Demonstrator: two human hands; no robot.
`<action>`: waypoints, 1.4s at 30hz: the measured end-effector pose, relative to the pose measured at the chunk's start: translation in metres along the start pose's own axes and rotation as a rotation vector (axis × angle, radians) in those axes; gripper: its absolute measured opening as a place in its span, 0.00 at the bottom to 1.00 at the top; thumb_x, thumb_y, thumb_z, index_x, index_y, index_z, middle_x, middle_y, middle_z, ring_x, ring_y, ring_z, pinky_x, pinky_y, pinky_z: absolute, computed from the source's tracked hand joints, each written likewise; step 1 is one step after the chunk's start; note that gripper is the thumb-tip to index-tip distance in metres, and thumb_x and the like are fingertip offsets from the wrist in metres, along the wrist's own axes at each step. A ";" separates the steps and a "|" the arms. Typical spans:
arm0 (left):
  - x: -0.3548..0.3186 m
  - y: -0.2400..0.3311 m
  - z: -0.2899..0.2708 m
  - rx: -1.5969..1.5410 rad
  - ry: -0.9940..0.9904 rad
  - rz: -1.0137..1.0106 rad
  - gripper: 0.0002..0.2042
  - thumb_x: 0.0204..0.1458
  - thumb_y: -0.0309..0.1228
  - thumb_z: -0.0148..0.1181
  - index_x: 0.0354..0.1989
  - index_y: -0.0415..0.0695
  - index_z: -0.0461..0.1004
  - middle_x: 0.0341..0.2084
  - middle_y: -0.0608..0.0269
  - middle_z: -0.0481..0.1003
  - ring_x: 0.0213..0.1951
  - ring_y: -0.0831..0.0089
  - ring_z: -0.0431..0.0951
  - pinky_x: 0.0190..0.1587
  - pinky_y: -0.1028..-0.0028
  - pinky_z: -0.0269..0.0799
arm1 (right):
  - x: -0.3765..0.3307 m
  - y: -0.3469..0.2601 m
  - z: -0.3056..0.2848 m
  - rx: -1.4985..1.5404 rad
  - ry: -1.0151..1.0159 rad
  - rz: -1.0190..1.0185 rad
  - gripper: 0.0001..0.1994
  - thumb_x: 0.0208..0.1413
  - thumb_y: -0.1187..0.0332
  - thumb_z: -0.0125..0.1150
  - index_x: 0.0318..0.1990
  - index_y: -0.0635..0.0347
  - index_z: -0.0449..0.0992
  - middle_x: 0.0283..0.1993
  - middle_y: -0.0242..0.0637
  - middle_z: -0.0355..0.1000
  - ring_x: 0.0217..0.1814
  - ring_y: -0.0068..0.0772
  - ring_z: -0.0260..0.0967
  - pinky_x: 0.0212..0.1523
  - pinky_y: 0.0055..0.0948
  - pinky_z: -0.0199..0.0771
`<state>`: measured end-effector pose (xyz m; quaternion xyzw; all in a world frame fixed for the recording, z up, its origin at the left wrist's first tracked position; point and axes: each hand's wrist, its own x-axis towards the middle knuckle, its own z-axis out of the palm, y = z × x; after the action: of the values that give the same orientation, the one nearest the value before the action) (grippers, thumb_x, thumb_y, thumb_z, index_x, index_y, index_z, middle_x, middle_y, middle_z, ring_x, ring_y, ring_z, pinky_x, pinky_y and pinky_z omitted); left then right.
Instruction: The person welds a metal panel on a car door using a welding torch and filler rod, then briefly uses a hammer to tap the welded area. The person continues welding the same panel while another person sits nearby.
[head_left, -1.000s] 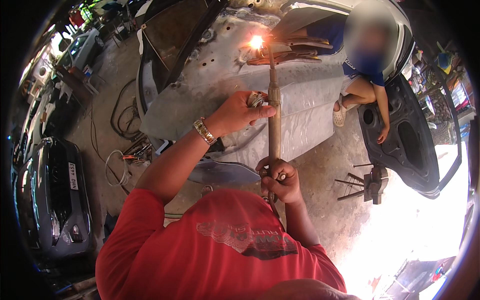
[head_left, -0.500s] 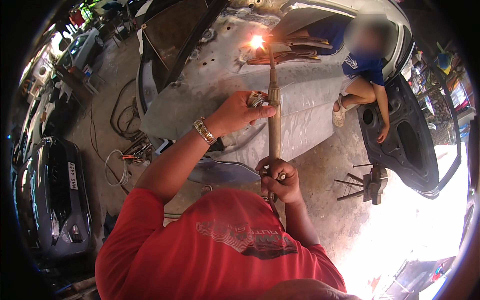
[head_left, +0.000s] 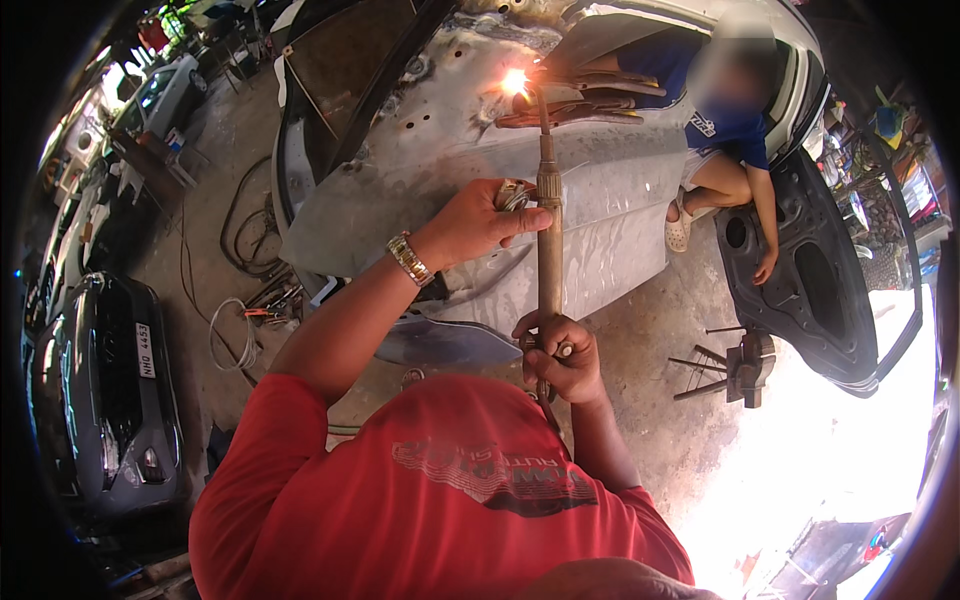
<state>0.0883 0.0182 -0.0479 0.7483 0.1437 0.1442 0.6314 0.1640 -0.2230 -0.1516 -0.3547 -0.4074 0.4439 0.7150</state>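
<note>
Long, tubular brass-coloured metal torch (head_left: 551,262): prob. rigid, mod. heavy, v. hot tip; hold rear. R hand (head_left: 566,362) grasps valve end; L hand (head_left: 482,222) thumb touching barrel, grip unclear.

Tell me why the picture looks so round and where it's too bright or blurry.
Head view: fisheye lens, so edges curve inside a dark rim; head view: starry flare by the tip of the gas torch, and white glare over the concrete floor at lower right; head view: blur over the co-worker's head.
</note>
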 end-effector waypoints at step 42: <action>-0.001 -0.001 -0.001 0.039 -0.004 -0.001 0.20 0.59 0.47 0.72 0.48 0.43 0.83 0.28 0.76 0.78 0.25 0.86 0.71 0.30 0.79 0.69 | -0.002 0.000 -0.001 0.024 -0.007 0.013 0.12 0.58 0.90 0.57 0.33 0.60 0.68 0.54 0.57 0.73 0.31 0.23 0.81 0.33 0.21 0.82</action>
<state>0.0872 0.0194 -0.0485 0.7606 0.1457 0.1393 0.6171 0.1638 -0.2247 -0.1526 -0.3474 -0.4020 0.4547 0.7149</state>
